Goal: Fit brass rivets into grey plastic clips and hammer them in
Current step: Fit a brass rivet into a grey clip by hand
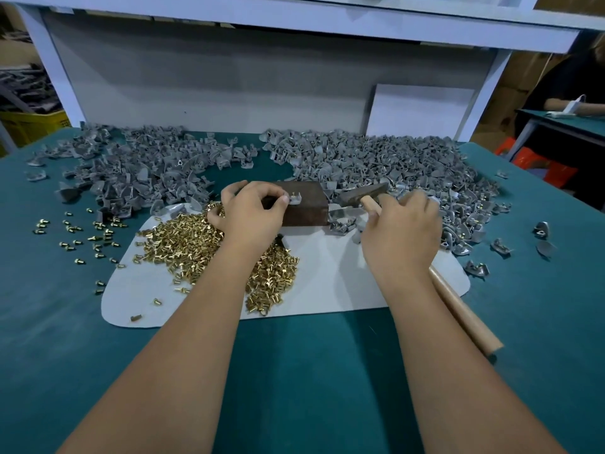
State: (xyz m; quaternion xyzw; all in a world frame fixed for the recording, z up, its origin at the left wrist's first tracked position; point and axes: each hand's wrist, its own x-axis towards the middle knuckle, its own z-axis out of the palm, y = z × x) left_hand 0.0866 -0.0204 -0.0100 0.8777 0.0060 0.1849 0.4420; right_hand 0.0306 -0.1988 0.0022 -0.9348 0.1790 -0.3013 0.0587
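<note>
Left grip (253, 208) pinches a clip (295, 199) on the block (306, 208); right grip (404, 224) clasps the hammer (370, 199).

The scene is evenly and brightly lit from above, and only soft, short shadows are cast on the counter (98, 371). No harsh glare is seen. Straight edges are bowed by wide-angle distortion toward the borders. Slight motion blur is shown around the right hand (402, 231).

grey clip (295, 200) on block, brass rivet (298, 193) upright
</note>
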